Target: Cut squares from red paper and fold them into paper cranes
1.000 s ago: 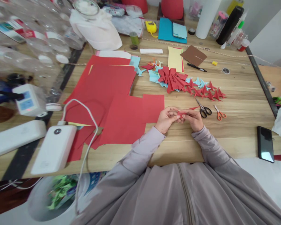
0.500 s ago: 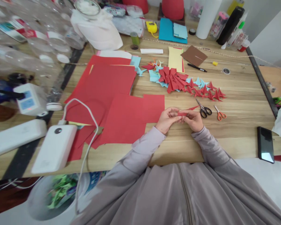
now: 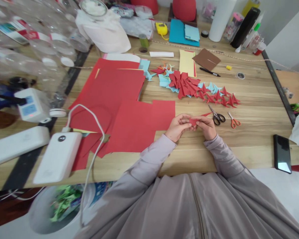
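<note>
Tabletop (image 3: 254, 132), left hand (image 3: 177, 127), right hand (image 3: 207, 128), both pinching red paper (image 3: 192, 121)

On the right, black scissors (image 3: 218, 118) obstruct the right hand (image 3: 206, 128). Between orange scissors (image 3: 235, 122) and phone (image 3: 282, 153), the table (image 3: 257, 127) is free; folded paper (image 3: 183, 85) blocks the far side, a cable (image 3: 103, 135) the left.

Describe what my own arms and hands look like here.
Your left hand and right hand are gloveless. Long, plain greyish-mauve sleeves, softly wrinkled, end in cuffs at the wrists, matching your top, which has a front zip.
</note>
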`<action>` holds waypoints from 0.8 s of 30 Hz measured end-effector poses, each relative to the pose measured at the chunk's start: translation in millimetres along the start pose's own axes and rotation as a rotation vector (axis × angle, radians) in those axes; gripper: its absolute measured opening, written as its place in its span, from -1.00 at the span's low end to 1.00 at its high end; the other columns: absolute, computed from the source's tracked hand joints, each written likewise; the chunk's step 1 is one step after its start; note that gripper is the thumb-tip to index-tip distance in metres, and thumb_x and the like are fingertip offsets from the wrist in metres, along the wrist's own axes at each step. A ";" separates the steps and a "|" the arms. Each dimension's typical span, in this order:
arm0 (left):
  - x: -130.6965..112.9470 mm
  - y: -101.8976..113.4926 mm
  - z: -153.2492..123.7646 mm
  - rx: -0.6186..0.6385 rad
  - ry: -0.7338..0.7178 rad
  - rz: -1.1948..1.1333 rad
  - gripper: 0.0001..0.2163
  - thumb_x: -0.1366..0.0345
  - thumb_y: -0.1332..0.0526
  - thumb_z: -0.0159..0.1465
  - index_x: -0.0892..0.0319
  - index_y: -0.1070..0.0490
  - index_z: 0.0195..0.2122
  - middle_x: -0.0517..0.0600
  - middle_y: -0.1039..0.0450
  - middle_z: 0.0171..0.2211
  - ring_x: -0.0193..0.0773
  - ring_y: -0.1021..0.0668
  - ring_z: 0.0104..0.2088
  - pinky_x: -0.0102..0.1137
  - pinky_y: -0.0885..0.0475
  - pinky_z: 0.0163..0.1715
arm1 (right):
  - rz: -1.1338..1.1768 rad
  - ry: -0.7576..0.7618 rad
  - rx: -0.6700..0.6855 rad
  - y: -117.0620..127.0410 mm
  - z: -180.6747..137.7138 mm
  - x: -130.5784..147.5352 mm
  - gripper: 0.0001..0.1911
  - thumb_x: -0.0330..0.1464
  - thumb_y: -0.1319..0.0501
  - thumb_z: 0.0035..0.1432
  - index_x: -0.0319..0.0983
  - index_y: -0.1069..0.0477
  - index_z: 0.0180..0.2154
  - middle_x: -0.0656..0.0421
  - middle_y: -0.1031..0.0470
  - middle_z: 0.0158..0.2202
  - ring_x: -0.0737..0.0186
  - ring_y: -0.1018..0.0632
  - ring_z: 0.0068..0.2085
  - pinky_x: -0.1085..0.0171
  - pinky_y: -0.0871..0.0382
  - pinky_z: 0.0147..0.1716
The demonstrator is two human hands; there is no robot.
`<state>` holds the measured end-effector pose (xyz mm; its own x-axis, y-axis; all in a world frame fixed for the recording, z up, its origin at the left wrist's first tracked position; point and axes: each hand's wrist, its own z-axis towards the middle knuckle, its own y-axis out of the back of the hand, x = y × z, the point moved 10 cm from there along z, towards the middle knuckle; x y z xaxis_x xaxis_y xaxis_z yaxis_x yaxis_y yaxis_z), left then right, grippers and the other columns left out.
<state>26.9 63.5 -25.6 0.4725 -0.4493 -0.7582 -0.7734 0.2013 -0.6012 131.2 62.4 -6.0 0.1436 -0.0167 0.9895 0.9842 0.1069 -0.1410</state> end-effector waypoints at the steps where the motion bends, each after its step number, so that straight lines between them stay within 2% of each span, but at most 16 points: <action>1: 0.0 -0.5 0.1 0.000 -0.007 0.010 -0.61 0.40 -0.42 -0.11 0.25 -0.33 -0.26 -0.06 -0.51 -0.50 -0.33 -0.56 -0.50 -0.38 -0.43 -0.40 | -0.021 0.007 0.005 -0.6 0.0 1.0 -0.76 -0.30 -0.26 0.02 -0.25 -0.56 -0.25 0.21 -0.51 -0.55 0.34 -0.47 -0.55 0.30 -0.41 -0.50; 6: -0.9 -1.2 2.4 0.004 -0.078 0.067 -0.60 0.38 -0.44 -0.12 0.25 -0.33 -0.28 -0.06 -0.52 -0.52 -0.35 -0.53 -0.54 -0.41 -0.40 -0.44 | -0.114 0.054 0.037 -4.3 -0.5 7.2 -0.75 -0.28 -0.24 0.08 -0.25 -0.56 -0.23 0.23 -0.47 -0.56 0.40 -0.40 -0.59 0.35 -0.34 -0.58; 14: 0.8 2.9 2.9 -0.021 -0.075 0.071 -0.60 0.41 -0.43 -0.14 0.24 -0.34 -0.28 -0.11 -0.51 -0.54 -0.37 -0.53 -0.53 -0.42 -0.41 -0.42 | -0.174 0.105 0.088 -9.3 -1.2 10.6 -0.77 -0.29 -0.21 0.12 -0.24 -0.56 -0.23 0.19 -0.51 -0.47 0.43 -0.39 -0.59 0.38 -0.31 -0.59; 21: 0.7 4.0 2.2 -0.031 -0.053 0.075 -0.61 0.44 -0.41 -0.15 0.24 -0.33 -0.29 -0.10 -0.51 -0.55 -0.35 -0.53 -0.54 -0.42 -0.40 -0.43 | -0.167 0.050 0.084 -10.5 -1.8 5.2 -0.76 -0.27 -0.28 0.05 -0.23 -0.55 -0.23 0.15 -0.56 -0.40 0.41 -0.42 -0.57 0.37 -0.34 -0.59; 24: 1.7 3.1 2.4 -0.015 -0.046 0.085 -0.60 0.44 -0.41 -0.15 0.24 -0.32 -0.28 -0.10 -0.50 -0.56 -0.33 -0.53 -0.55 -0.41 -0.40 -0.45 | -0.145 0.009 0.085 -10.5 -1.8 0.2 -0.76 -0.28 -0.30 0.01 -0.25 -0.55 -0.26 0.17 -0.54 -0.49 0.39 -0.43 -0.58 0.36 -0.35 -0.60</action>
<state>26.3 65.5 -29.3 0.4235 -0.3905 -0.8174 -0.8175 0.2241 -0.5305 121.1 59.5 -4.4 0.0017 -0.0474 0.9989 0.9825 0.1860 0.0072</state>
